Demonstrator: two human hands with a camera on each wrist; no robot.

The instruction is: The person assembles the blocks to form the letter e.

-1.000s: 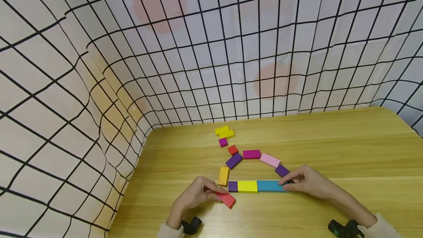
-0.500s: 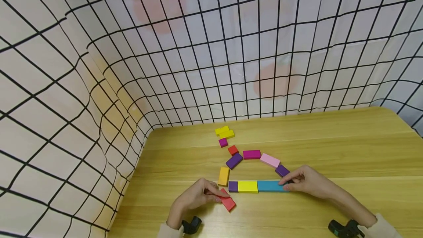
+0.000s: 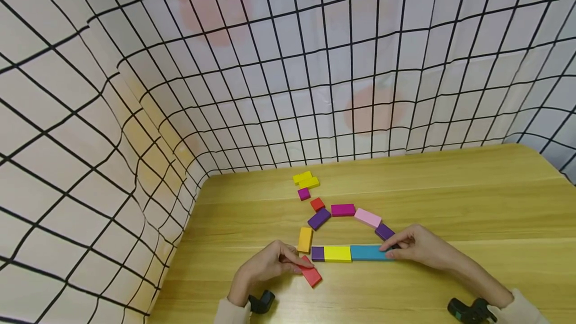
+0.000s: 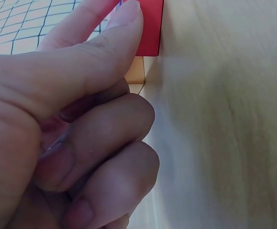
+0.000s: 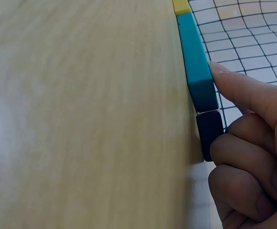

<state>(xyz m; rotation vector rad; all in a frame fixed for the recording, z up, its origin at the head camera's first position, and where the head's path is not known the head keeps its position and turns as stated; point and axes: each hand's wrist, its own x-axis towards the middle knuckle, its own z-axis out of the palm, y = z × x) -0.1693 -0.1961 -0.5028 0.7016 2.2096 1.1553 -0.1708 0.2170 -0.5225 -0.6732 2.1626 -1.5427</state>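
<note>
In the head view my left hand [image 3: 274, 264] pinches a red block [image 3: 312, 276] between thumb and index finger. The block lies slanted, just below an orange block [image 3: 305, 240] and the purple end [image 3: 317, 254] of a straight row. A yellow block [image 3: 337, 254] and a long blue block [image 3: 369, 253] continue that row. My right hand [image 3: 416, 248] holds the blue block at its right end with thumb and index finger; its other fingers are curled. The right wrist view shows a dark block [image 5: 210, 136] against the blue block's [image 5: 198, 62] near end.
Above the row, blocks form an arch: purple [image 3: 319, 219], magenta [image 3: 343, 210], pink [image 3: 368, 218] and another purple [image 3: 384, 232]. Farther back lie a red cube [image 3: 317, 204], a magenta cube [image 3: 303, 194] and yellow blocks [image 3: 309, 182]. A grid-patterned curtain [image 3: 288, 89] borders the wooden table [image 3: 472, 204].
My left hand has turned the red block clockwise to a steeper slant, its upper end now nearer the row. My right hand and the other blocks stay in place.
</note>
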